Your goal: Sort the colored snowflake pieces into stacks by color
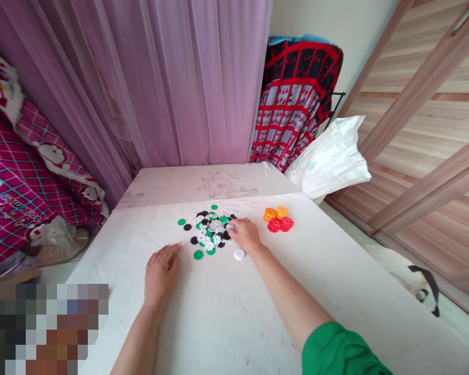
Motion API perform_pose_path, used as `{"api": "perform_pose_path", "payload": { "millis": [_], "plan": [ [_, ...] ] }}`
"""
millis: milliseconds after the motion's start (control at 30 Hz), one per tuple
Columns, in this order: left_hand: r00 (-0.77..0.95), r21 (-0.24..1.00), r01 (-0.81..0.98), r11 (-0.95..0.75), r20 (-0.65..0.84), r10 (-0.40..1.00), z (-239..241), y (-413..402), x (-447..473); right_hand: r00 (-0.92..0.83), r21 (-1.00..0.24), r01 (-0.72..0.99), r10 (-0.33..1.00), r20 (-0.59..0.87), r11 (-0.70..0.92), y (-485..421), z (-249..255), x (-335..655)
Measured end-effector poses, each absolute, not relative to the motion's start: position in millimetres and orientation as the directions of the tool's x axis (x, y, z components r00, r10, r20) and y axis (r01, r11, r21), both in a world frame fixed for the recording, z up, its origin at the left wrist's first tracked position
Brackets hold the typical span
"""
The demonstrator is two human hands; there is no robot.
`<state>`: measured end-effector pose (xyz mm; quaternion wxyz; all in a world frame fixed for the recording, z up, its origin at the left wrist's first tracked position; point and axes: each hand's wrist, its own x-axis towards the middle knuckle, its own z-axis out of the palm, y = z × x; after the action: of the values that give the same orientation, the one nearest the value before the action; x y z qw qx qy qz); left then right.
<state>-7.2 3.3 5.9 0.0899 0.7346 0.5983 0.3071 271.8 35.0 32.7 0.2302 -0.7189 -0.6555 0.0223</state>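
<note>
A loose pile of notched plastic snowflake discs (208,241) in green, black, white and clear lies mid-table. My right hand (245,234) is at the pile's right edge, thumb and fingers pinched on a whitish snowflake disc (231,227). Just below that hand lies a single white disc (239,254). To the left of the pile, my left hand (163,268) rests on the tabletop with fingers loosely bent and nothing visible in it. A green disc (198,254) lies nearest to it. Beyond my right hand, orange discs (270,214) and red discs (280,224) sit grouped in small stacks.
The table has a pale cloth (218,323) with a crease towards the far end. A purple curtain (187,83) hangs behind it. At the right edge stands a white plastic bag (331,156), near a red-and-black patterned cloth (292,99). Wooden cabinet doors (425,130) are farther right.
</note>
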Motion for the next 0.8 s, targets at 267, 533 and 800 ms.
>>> {"api": "perform_pose_path", "payload": {
  "millis": [267,533,800],
  "plan": [
    [0.091,0.506,0.821,-0.265,0.343,0.935,9,2,-5,0.229,-0.589,0.801,0.857,0.462,0.103,-27,23,294],
    [0.097,0.493,0.829,-0.264,0.337,0.937,10,2,-5,0.060,-0.412,0.872,0.777,0.627,0.266,-65,7,283],
    [0.119,0.479,0.832,-0.280,0.339,0.933,8,3,-6,0.046,-0.323,0.926,0.793,0.608,0.194,-61,-1,282]
  ]
}}
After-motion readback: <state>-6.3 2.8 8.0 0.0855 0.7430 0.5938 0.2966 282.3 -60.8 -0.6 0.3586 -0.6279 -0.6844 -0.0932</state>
